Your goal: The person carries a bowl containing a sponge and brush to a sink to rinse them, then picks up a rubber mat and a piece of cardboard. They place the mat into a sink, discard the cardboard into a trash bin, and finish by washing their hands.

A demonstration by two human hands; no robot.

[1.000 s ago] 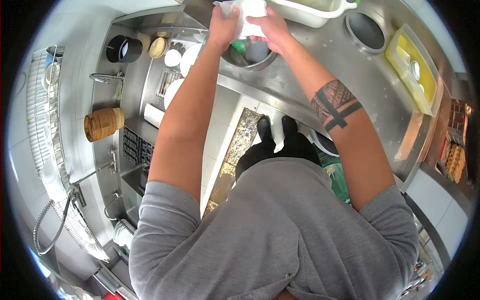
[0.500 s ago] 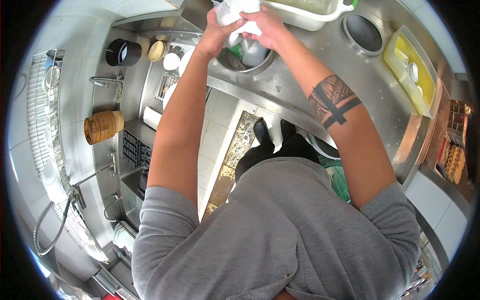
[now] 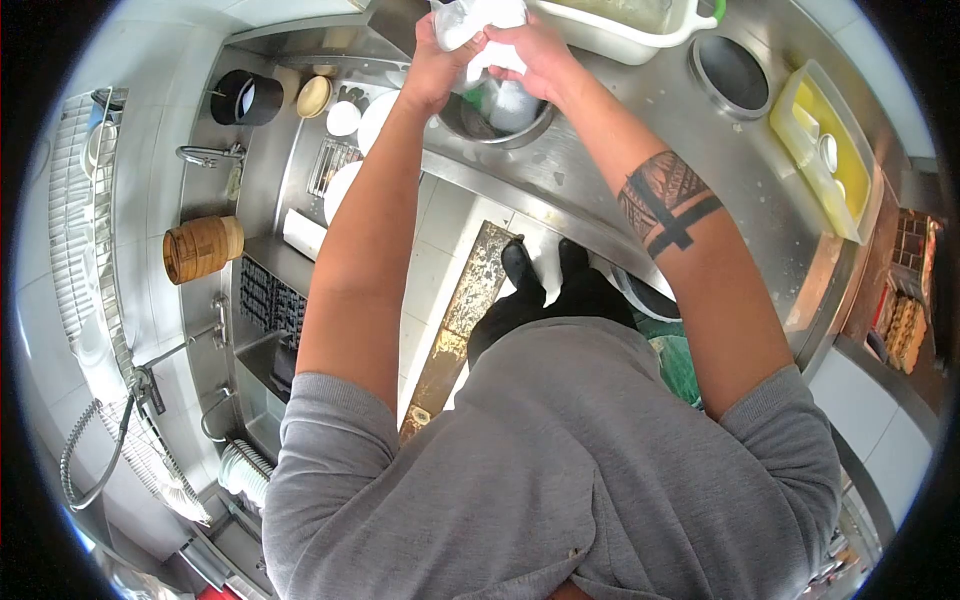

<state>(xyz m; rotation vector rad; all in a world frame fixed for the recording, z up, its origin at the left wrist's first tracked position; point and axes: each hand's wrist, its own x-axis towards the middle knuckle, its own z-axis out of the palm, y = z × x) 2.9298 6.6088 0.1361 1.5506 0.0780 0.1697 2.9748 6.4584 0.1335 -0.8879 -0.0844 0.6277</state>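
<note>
My left hand point(image 3: 436, 68) and my right hand point(image 3: 530, 55) both grip a white, partly translucent bundle point(image 3: 490, 22) at the top of the view. It looks like a plastic bag or wrap; what is inside is unclear. Directly beneath my hands, a round metal pot point(image 3: 525, 132) sits in the steel counter point(image 3: 620, 130), with something green and greyish in it. Behind my right hand stands a white tub point(image 3: 625, 38) with a green handle.
To the right are a round dark opening with a metal rim point(image 3: 733, 75) and a tray with yellow contents point(image 3: 822, 150). On the left are white bowls point(image 3: 343, 118), a wooden container point(image 3: 203, 249), a tap point(image 3: 208, 155) and a black rack point(image 3: 270, 300).
The view has shifted slightly. Both hands still hold the white bundle, which has changed shape a little between my fingers.
</note>
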